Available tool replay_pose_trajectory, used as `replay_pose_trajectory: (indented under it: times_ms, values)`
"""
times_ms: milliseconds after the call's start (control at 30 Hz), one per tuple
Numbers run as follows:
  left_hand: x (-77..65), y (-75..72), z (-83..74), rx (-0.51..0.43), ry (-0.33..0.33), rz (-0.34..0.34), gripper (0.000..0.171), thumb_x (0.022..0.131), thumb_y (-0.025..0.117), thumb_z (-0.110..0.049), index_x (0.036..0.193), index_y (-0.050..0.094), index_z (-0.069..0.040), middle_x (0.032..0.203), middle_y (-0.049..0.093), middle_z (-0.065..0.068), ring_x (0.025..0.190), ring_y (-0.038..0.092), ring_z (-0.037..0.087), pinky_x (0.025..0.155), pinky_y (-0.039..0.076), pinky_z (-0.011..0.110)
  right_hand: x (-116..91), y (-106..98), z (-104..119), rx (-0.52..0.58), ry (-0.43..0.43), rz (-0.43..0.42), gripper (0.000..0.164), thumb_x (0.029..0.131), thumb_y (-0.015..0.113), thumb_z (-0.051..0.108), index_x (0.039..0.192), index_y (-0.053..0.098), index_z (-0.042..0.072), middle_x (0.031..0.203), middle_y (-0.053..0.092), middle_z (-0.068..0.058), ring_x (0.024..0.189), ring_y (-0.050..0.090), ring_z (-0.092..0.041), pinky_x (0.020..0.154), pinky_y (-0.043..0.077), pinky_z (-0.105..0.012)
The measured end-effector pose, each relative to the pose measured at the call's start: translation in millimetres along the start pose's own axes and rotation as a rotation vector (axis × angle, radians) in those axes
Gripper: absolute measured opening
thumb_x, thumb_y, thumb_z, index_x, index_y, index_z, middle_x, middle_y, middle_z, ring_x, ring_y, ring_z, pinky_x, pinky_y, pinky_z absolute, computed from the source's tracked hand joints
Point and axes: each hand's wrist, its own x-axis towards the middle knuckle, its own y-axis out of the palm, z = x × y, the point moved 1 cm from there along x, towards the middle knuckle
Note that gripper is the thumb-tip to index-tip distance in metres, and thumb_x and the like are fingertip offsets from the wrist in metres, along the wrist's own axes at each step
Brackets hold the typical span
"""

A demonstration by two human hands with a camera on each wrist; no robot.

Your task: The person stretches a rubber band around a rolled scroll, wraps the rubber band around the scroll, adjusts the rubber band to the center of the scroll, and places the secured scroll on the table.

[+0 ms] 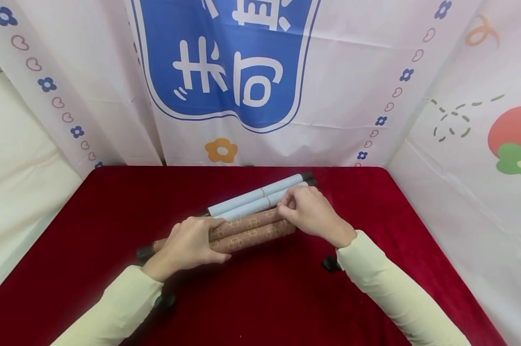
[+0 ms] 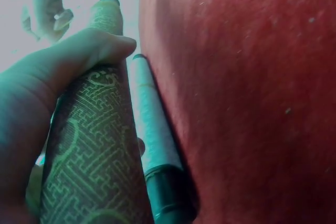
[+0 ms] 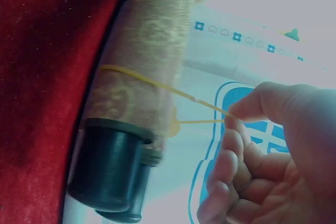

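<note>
Two brown scrolls (image 1: 252, 228) with gold patterns lie side by side at a slant, with black end knobs (image 3: 107, 163). My left hand (image 1: 189, 242) grips them near their left part, its thumb along the near side. At their right end my right hand (image 1: 310, 211) pinches a yellow rubber band (image 3: 178, 92) between thumb and fingertips. In the right wrist view the band loops round the brown scrolls and is stretched away from them. Just behind lie two pale blue scrolls (image 1: 243, 203) with dark ends and a thin band about their middle.
Red velvet cloth (image 1: 265, 298) covers the table. A white printed curtain (image 1: 342, 96) hangs behind its far edge, and more fabric walls stand at both sides. Small black objects (image 1: 331, 263) show beside the wrists.
</note>
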Motion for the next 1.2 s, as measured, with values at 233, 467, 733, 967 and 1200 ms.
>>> replay_pose_trajectory:
  times_ms: [233,467,733,967,1200]
  values:
    - [2.7,10.2,-6.4,0.001,-0.035,0.077,0.060,0.063,0.097,-0.049,0.109,0.074,-0.018,0.068,0.050,-0.010,0.062,0.044,0.010,0.050,0.039,0.032,-2,-1,0,0.101,-0.024,-0.040,0.010,0.098,0.064,0.013,0.093,0.071,0.009,0.078,0.068,0.000,0.069,0.060,-0.011,0.062,0.053,-0.027]
    - [11.0,19.4,-22.1,0.063,-0.053,0.113,0.052,0.067,0.089,-0.045,0.102,0.064,-0.016,0.085,0.063,-0.002,0.072,0.060,0.017,0.055,0.049,0.039,-6,-5,5,0.229,-0.046,-0.068,0.008,0.104,0.059,0.016,0.102,0.064,0.011,0.079,0.065,-0.003,0.069,0.056,-0.016,0.063,0.049,-0.028]
    - [62.4,42.6,-77.1,0.009,0.075,0.098,0.094,0.074,0.091,-0.049,0.150,0.049,-0.013,0.131,0.067,0.005,0.106,0.070,0.024,0.076,0.061,0.046,-8,-6,16,0.355,-0.012,-0.065,0.012,0.110,0.053,0.022,0.109,0.057,0.011,0.086,0.070,-0.013,0.069,0.067,-0.026,0.059,0.051,-0.028]
    - [96.6,51.7,-86.4,-0.108,-0.006,0.125,0.070,0.074,0.094,-0.038,0.133,0.060,-0.021,0.112,0.070,-0.005,0.096,0.065,0.017,0.075,0.057,0.046,-24,-5,24,0.360,-0.037,-0.094,0.011,0.110,0.054,0.019,0.112,0.057,0.009,0.093,0.066,-0.014,0.069,0.057,-0.017,0.063,0.050,-0.026]
    - [118.2,35.8,-67.9,-0.284,-0.077,0.134,0.070,0.075,0.093,-0.043,0.132,0.064,-0.016,0.098,0.069,0.001,0.087,0.064,0.019,0.074,0.052,0.037,-55,-7,22,0.353,-0.052,-0.116,0.008,0.109,0.056,0.015,0.109,0.061,0.009,0.079,0.058,-0.001,0.061,0.050,-0.013,0.057,0.046,-0.026]
